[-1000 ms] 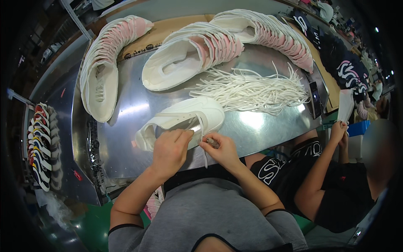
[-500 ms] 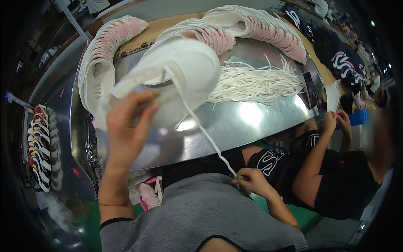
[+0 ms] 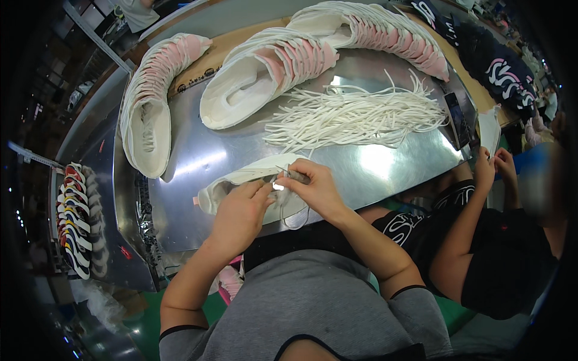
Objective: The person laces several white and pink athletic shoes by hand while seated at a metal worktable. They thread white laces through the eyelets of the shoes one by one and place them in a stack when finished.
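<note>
A white shoe upper (image 3: 253,171) lies at the table's front edge, its pinkish tip toward the left. My left hand (image 3: 242,210) grips its near side with thumb and fingers pinched. Close by, my right hand (image 3: 314,188) is closed around a small tool with a greyish handle (image 3: 298,175); its thin tip is at the upper's edge, and fine detail there is too small to make out. A lace (image 3: 296,227) hangs in a loop below my fingers. Behind the upper, a loose heap of white laces (image 3: 361,117) is spread on the metal table.
Nested rows of white-and-pink uppers stand at left (image 3: 144,114), centre (image 3: 241,99) and back right (image 3: 385,33). A dark phone-like slab (image 3: 457,117) lies at the table's right end. Beside me sits a co-worker (image 3: 475,234) holding a white piece. Colourful uppers (image 3: 73,222) are lined up far left.
The upper, held raised by my left hand with its lace pulled toward my lap, is now down at the table's front edge. My right hand has come up from my lap to meet my left.
</note>
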The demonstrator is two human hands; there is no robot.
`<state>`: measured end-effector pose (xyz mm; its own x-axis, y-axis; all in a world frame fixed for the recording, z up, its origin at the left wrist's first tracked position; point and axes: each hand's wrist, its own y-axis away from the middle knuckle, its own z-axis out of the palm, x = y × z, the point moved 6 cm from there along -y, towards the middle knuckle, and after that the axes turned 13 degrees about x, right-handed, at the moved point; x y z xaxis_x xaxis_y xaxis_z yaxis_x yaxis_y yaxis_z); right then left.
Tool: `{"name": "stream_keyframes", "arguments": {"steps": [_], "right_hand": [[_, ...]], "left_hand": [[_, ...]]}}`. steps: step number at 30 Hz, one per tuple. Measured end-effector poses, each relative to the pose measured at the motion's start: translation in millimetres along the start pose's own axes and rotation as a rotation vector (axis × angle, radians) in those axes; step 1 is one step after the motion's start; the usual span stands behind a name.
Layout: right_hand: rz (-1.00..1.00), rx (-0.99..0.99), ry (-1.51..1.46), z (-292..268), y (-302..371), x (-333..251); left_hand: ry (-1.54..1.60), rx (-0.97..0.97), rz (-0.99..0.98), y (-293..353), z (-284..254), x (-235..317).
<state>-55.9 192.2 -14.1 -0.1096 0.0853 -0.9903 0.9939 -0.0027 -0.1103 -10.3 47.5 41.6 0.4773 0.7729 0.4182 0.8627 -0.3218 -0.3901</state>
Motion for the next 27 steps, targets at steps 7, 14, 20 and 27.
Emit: {"name": "stream_keyframes", "arguments": {"steps": [7, 14, 20, 27], "right_hand": [[-0.089, 0.018, 0.11, 4.3, -12.6, 12.0], [0.224, -0.042, 0.123, -26.4, 27.3, 16.0], [0.061, -0.074, 0.247, -22.1, 46.3, 16.3], [-0.057, -0.011, 0.52, -18.7, 45.9, 10.1]], "left_hand": [[-0.069, -0.126, -0.191, -10.2, 28.2, -15.1], [0.097, -0.033, -0.348, -9.7, 41.7, -34.4], [0.191, -0.05, -0.425, -7.8, 45.2, -39.5], [0.249, -0.138, -0.327, -8.7, 42.5, -32.7]]}}
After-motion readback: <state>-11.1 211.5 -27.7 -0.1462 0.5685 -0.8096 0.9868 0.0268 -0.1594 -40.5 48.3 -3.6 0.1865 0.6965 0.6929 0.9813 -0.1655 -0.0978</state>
